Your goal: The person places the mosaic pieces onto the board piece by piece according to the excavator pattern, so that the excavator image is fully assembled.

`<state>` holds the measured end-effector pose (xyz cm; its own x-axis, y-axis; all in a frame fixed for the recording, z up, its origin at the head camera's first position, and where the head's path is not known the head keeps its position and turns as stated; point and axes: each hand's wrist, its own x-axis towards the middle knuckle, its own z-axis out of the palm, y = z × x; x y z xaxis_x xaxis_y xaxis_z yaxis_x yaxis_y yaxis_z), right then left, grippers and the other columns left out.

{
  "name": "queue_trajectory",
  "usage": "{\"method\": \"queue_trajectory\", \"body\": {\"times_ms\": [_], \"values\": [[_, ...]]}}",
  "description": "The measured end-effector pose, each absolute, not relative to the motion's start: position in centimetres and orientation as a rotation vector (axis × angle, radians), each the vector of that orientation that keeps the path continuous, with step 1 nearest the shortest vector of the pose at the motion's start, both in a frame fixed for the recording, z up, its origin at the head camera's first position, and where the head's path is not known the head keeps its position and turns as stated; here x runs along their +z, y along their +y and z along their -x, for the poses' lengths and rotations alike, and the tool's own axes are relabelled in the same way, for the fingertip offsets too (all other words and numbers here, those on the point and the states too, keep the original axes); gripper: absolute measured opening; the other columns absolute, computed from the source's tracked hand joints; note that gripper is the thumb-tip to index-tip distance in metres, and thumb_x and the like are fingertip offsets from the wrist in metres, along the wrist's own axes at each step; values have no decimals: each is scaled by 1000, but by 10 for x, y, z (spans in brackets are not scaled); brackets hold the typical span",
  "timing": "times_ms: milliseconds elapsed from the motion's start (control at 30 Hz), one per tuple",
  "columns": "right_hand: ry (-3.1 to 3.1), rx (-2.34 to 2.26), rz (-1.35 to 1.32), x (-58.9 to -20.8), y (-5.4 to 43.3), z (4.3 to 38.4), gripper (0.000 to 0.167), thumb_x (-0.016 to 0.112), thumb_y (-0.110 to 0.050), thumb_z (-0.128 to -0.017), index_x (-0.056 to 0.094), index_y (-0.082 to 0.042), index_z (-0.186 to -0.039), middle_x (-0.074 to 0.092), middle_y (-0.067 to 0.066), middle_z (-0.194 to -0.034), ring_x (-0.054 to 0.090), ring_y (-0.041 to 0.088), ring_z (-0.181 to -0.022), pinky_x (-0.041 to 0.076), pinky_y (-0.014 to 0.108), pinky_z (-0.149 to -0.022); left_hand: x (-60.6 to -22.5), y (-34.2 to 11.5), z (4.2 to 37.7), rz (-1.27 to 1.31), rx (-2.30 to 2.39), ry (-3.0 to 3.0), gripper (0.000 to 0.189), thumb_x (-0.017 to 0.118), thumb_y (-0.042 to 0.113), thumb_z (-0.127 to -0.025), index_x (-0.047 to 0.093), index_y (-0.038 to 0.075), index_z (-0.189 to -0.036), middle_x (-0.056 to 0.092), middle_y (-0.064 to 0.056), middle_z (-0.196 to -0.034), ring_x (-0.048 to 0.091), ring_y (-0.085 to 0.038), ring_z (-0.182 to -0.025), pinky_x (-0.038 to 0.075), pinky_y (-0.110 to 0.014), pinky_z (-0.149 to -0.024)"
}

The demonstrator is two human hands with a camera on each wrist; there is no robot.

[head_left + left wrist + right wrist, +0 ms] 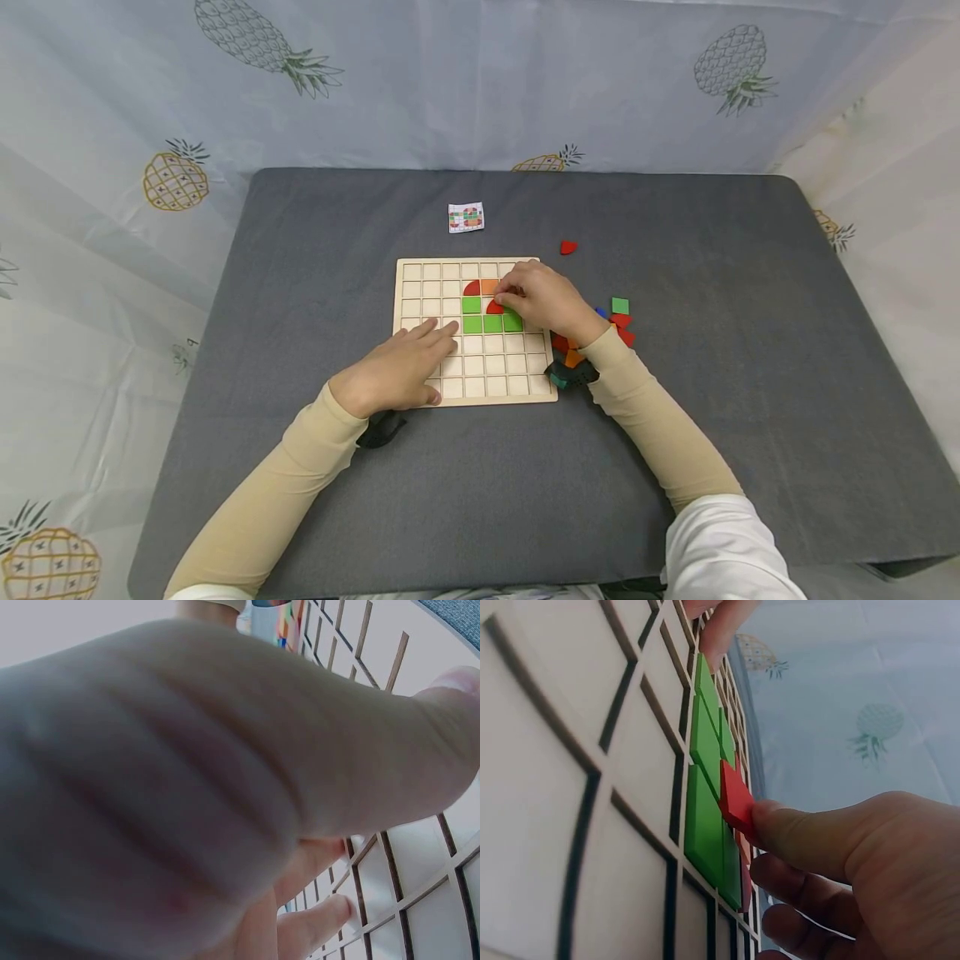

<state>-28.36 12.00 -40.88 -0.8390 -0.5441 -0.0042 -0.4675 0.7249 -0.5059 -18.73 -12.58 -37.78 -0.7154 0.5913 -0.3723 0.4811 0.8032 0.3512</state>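
A wooden grid board (495,365) lies on the grey table, with several green square tiles (492,323), an orange tile (489,287) and a red quarter-round tile (472,288) set in its cells. My right hand (547,296) pinches another red tile (736,796) between thumb and fingers. That tile is tilted against the green tiles (703,825) in the right wrist view. My left hand (397,367) rests on the left part of the board, fingers spread and fairly straight. In the left wrist view the thumb (390,757) crosses the grid and covers much of it.
Beyond the board lies a small pattern card (466,217). A single red tile (568,247) sits off the board's far right corner. Loose tiles, including a green square (620,306) and red pieces (626,336), are scattered right of the board, partly hidden by the right wrist.
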Motion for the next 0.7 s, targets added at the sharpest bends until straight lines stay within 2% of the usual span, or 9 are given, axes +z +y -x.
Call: {"method": "queue_trajectory", "body": {"times_ms": [467, 700], "values": [[2836, -648, 834, -415, 114, 281, 13, 69, -27, -98, 74, -16, -103, 68, 3, -101, 58, 20, -96, 52, 36, -78, -377, -125, 188, -798, 316, 2509, 68, 80, 20, -86, 48, 6, -144, 27, -12, -168, 21, -39, -156, 29, -66, -119], [2798, -634, 918, -411, 115, 279, 14, 67, -18, -99, 78, -19, -107, 65, 3, -97, 55, 19, -88, 48, 33, -70, -376, -125, 188, -802, 314, 2511, 68, 80, 19, -86, 48, 6, -144, 28, -13, -168, 21, -39, -156, 29, -66, -119]]}}
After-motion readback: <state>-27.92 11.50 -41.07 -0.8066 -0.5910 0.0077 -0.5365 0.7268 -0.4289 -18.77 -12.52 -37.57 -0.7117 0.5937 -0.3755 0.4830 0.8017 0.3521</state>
